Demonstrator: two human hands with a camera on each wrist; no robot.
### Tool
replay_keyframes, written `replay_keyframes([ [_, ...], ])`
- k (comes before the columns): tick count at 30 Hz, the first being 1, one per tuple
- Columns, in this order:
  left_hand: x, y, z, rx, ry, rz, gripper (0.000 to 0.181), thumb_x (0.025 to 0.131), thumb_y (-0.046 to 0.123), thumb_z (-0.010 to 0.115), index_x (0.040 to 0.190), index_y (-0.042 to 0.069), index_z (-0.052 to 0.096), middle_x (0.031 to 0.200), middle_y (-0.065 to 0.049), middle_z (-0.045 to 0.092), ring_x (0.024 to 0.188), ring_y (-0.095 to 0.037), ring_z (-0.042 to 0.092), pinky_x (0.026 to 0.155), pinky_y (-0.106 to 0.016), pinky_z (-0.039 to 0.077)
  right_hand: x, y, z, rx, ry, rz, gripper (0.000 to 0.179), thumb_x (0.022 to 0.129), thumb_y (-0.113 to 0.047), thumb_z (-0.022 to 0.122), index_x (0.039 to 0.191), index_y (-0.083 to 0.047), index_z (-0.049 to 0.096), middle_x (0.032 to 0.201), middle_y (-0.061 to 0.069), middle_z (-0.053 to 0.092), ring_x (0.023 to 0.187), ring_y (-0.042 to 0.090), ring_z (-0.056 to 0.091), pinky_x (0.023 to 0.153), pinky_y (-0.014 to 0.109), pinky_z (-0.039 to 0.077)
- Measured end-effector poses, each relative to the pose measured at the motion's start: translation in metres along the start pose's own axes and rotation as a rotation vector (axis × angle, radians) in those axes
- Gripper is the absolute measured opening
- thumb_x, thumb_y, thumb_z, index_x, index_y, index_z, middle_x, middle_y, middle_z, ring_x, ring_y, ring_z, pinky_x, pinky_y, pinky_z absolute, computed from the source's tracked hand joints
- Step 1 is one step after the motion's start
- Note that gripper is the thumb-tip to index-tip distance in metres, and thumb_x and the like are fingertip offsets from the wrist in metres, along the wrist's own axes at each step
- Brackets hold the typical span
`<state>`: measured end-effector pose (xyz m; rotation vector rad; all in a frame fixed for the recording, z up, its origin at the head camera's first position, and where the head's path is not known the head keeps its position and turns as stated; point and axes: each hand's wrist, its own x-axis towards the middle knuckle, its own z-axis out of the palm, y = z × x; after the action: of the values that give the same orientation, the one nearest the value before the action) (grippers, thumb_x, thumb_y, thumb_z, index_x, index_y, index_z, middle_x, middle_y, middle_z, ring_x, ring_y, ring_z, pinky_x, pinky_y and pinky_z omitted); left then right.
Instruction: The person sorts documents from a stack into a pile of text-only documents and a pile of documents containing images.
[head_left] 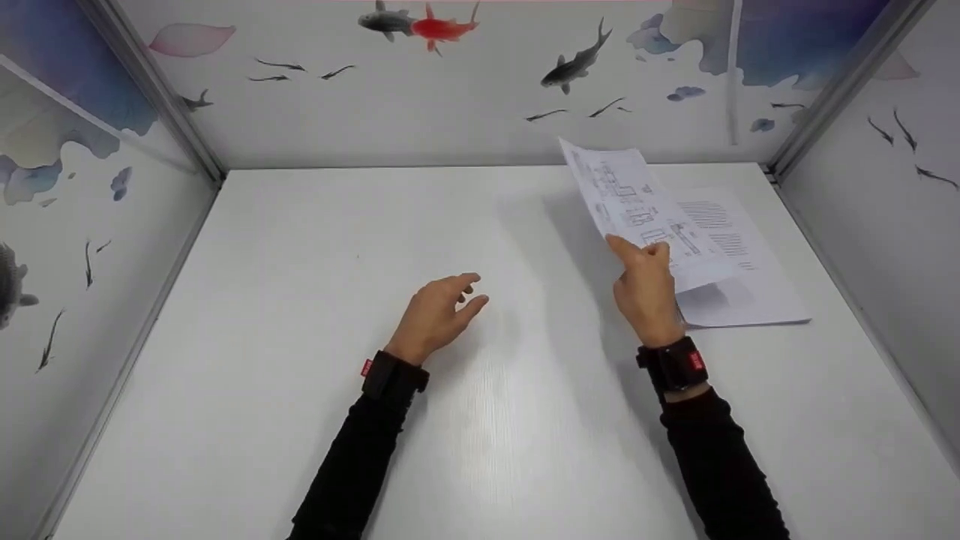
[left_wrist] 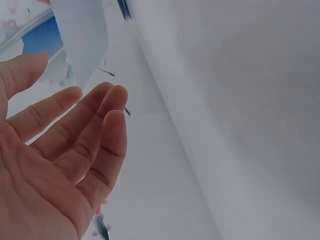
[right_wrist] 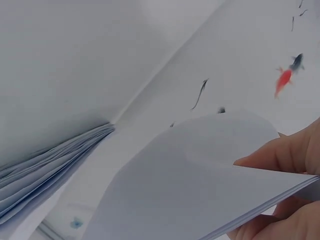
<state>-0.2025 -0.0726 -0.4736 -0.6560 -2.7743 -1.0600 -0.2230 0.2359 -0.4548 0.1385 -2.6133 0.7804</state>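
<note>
My right hand point(head_left: 646, 292) pinches a few printed sheets of paper point(head_left: 637, 206) by their near left edge, thumb on one face and fingers on the other. Line drawings show on the top sheet, which is raised and slightly bowed. In the right wrist view the held sheets point(right_wrist: 190, 175) make a thin layered edge between thumb and fingers. Below them a stack of printed paper point(head_left: 739, 247) lies on the table, partly covered by the held sheets. My left hand point(head_left: 435, 311) hovers over the middle of the table with relaxed, slightly bent fingers, holding nothing; its palm point(left_wrist: 45, 190) shows in the left wrist view.
The white table point(head_left: 262, 337) is bounded by a back wall point(head_left: 450, 112) and side walls with painted fish and ink patterns. Metal posts point(head_left: 847, 82) stand at the back corners. The stack sits toward the right rear, near the right wall point(head_left: 885, 225).
</note>
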Motion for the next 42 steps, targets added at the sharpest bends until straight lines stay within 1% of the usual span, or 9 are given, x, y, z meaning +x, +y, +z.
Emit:
replay_keyframes([
  [8,0.009,0.011,0.01,-0.107,-0.036,0.035,0.049,0.099,0.035,0.058,0.139,0.007,0.053,0.117,-0.014,0.069,0.106,-0.025,0.067,0.086,-0.039,0.054,-0.016,-0.042,0.015,-0.017,-0.005,-0.14,0.062,0.083,0.023,0.047,0.13,-0.013,0.065,0.131,0.01,0.064,0.085,0.027,0.04,0.058,0.031,0.035],
  [13,0.013,0.018,0.012,-0.254,-0.019,-0.005,0.057,0.099,0.04,0.057,0.142,0.005,0.048,0.12,-0.013,0.068,0.108,-0.025,0.067,0.089,-0.04,0.055,-0.023,-0.066,0.025,-0.026,-0.011,-0.217,0.058,0.086,0.02,0.046,0.129,-0.014,0.065,0.129,0.007,0.066,0.084,0.026,0.04,0.051,0.03,0.038],
  [16,0.015,0.022,0.011,-0.442,-0.023,-0.083,0.06,0.1,0.041,0.055,0.146,0.005,0.043,0.124,-0.012,0.066,0.109,-0.024,0.067,0.088,-0.037,0.056,-0.029,-0.077,0.031,-0.04,-0.004,-0.257,0.059,0.084,0.02,0.048,0.129,-0.015,0.065,0.129,0.005,0.066,0.085,0.027,0.042,0.048,0.034,0.044],
  [23,0.019,0.033,0.012,-1.065,-0.044,-0.228,0.055,0.103,0.032,0.05,0.151,0.01,0.035,0.132,-0.02,0.061,0.109,-0.028,0.068,0.089,-0.041,0.056,-0.046,-0.098,0.044,-0.086,-0.007,-0.396,0.062,0.078,0.02,0.056,0.13,-0.014,0.065,0.129,0.002,0.066,0.088,0.027,0.047,0.047,0.034,0.048],
  [27,0.018,0.036,0.016,-1.255,-0.039,-0.335,0.044,0.105,0.019,0.045,0.147,0.007,0.039,0.129,-0.023,0.061,0.103,-0.027,0.07,0.09,-0.042,0.056,-0.051,-0.103,0.049,-0.097,-0.002,-0.445,0.06,0.077,0.02,0.057,0.127,-0.012,0.067,0.127,0.002,0.068,0.089,0.025,0.049,0.05,0.034,0.051],
  [29,0.018,0.037,0.018,-1.296,-0.011,-0.392,0.04,0.106,0.015,0.041,0.144,0.005,0.041,0.124,-0.024,0.063,0.098,-0.026,0.071,0.088,-0.042,0.057,-0.052,-0.104,0.05,-0.091,-0.004,-0.462,0.06,0.076,0.02,0.057,0.125,-0.012,0.068,0.124,0.002,0.069,0.091,0.025,0.051,0.052,0.036,0.053],
  [33,0.018,0.036,0.021,-1.278,0.047,-0.45,0.037,0.105,0.008,0.034,0.141,0.004,0.042,0.118,-0.023,0.064,0.093,-0.023,0.071,0.085,-0.04,0.058,-0.053,-0.104,0.052,-0.074,0.0,-0.499,0.055,0.076,0.018,0.059,0.121,-0.012,0.071,0.118,0.001,0.072,0.095,0.025,0.058,0.059,0.036,0.057],
  [38,0.019,0.034,0.021,-1.236,0.103,-0.429,0.04,0.103,0.002,0.03,0.142,0.001,0.04,0.124,-0.026,0.061,0.097,-0.025,0.069,0.086,-0.04,0.058,-0.051,-0.1,0.052,-0.045,0.036,-0.532,0.039,0.08,0.009,0.064,0.112,-0.011,0.074,0.108,0.002,0.075,0.093,0.024,0.064,0.073,0.035,0.054],
  [42,0.019,0.027,0.015,-1.21,0.125,-0.393,0.04,0.102,0.001,0.031,0.141,0.0,0.04,0.125,-0.027,0.061,0.098,-0.029,0.07,0.084,-0.042,0.058,-0.048,-0.095,0.05,0.002,0.012,-0.506,0.034,0.079,0.0,0.072,0.112,-0.007,0.074,0.108,0.005,0.074,0.1,0.024,0.067,0.083,0.037,0.054],
])
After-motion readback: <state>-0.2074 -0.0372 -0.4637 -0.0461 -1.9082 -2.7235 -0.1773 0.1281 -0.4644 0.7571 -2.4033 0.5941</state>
